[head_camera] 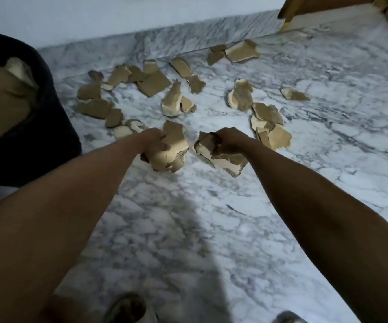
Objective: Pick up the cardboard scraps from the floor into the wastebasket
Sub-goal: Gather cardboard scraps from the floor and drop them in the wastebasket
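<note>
Head view shows your left hand (152, 142) and right hand (229, 142) each clutching a bunch of cardboard scraps (169, 150) low over the marble floor (211, 206): you are mid-gather. Next, I judge, carry both handfuls left to the dark wastebasket (48, 127), already part-filled; many scraps lie beyond.

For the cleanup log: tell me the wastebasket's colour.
The wastebasket is black or very dark navy, seen at the left edge of the head view.
</note>
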